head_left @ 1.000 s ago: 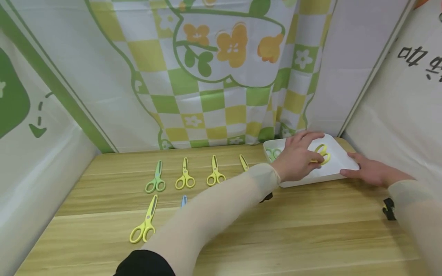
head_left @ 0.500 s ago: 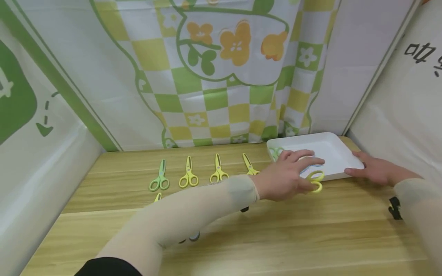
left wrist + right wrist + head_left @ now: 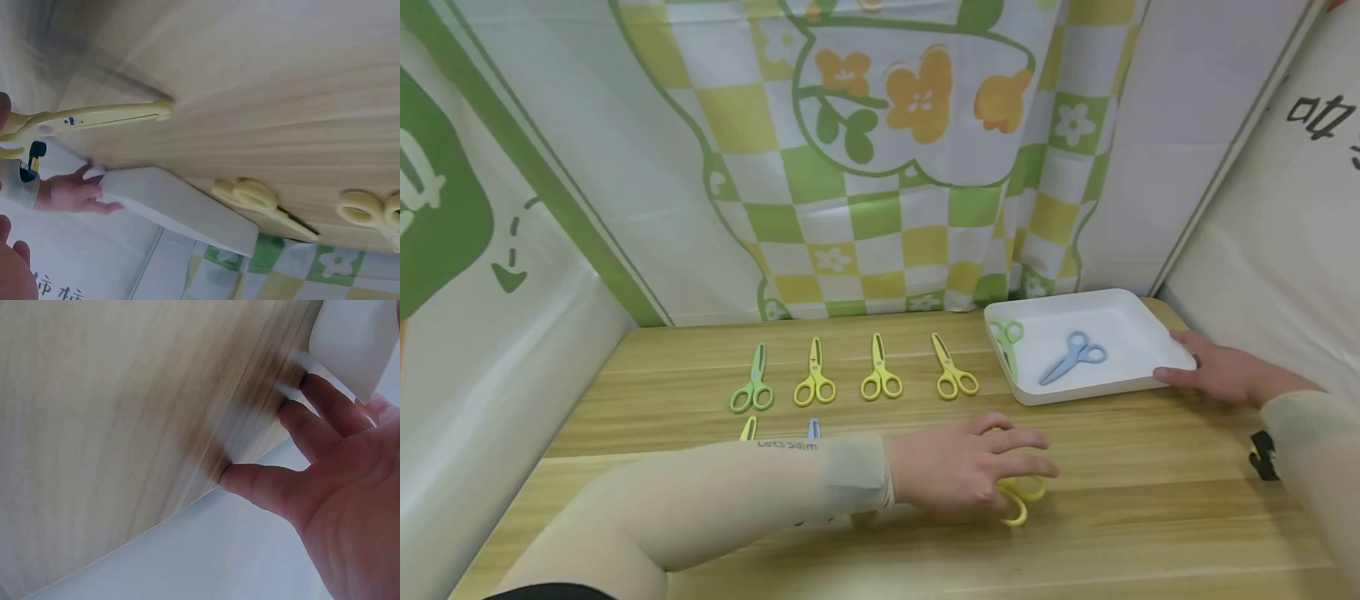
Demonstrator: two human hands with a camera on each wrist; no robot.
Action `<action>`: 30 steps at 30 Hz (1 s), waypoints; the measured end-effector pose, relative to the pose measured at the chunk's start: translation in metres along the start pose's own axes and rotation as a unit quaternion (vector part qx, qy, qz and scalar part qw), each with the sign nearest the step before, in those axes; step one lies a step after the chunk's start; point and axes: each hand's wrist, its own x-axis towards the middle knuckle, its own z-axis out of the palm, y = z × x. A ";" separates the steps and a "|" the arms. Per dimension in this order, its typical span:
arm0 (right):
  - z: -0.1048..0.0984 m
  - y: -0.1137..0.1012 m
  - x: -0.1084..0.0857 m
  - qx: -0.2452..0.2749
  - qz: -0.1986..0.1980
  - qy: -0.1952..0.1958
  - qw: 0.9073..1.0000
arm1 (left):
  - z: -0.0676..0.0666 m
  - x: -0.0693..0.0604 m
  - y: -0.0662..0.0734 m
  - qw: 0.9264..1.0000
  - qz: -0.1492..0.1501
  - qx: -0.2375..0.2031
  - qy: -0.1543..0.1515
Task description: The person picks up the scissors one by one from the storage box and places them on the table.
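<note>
My left hand [image 3: 973, 467] holds a pair of yellow scissors [image 3: 1021, 496] above the table, in front of the white tray. In the left wrist view their slim blades [image 3: 106, 117] point away from the fingers. My right hand [image 3: 1228, 371] touches the right end of the tray [image 3: 1086, 392], its fingers spread and fairly straight. In the right wrist view, several fingers [image 3: 262, 487] reach down to the wood beside the tray corner. Inside the tray lie light blue scissors [image 3: 1075, 357] and green scissors [image 3: 1009, 343] by the left wall.
Along the table's back lie green scissors [image 3: 752, 387] and yellow ones [image 3: 815, 379], [image 3: 880, 375], [image 3: 953, 375] in a row. Tips of yellow [image 3: 748, 429] and blue scissors [image 3: 813, 428] show behind my left forearm. A checked cloth [image 3: 910, 233] hangs behind the table.
My left hand has carried the yellow scissors out of the tray, toward the front and left, uncovering the blue scissors in it. My right hand stays at the tray's end.
</note>
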 end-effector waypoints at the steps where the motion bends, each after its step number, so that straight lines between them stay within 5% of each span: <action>1: 0.000 0.000 0.000 0.001 0.001 0.000 1.000 | 0.001 -0.005 0.003 1.000 0.005 0.003 -0.004; 14: 0.000 -0.003 -0.003 0.002 0.008 -0.005 1.000 | -0.006 -0.066 0.021 0.991 0.072 0.061 -0.090; 18: 0.000 -0.003 -0.002 0.003 0.002 -0.004 1.000 | -0.010 -0.086 0.019 0.989 0.060 0.050 -0.129; 20: 0.000 -0.002 -0.002 0.002 -0.003 -0.001 1.000 | -0.013 -0.093 0.021 0.989 0.024 0.021 -0.145; 23: -0.001 -0.002 -0.002 -0.002 -0.010 0.001 1.000 | -0.016 -0.098 0.027 0.983 -0.106 -0.024 -0.149; 25: -0.001 -0.001 -0.002 -0.005 -0.011 0.002 1.000 | -0.018 -0.097 0.035 0.965 -0.211 -0.030 -0.150; 27: -0.001 -0.001 -0.002 -0.007 -0.012 0.002 1.000 | -0.019 -0.095 0.042 0.940 -0.301 -0.024 -0.158; 30: 0.000 0.000 -0.001 -0.001 -0.011 0.000 1.000 | -0.020 -0.092 0.051 0.911 -0.365 -0.018 -0.190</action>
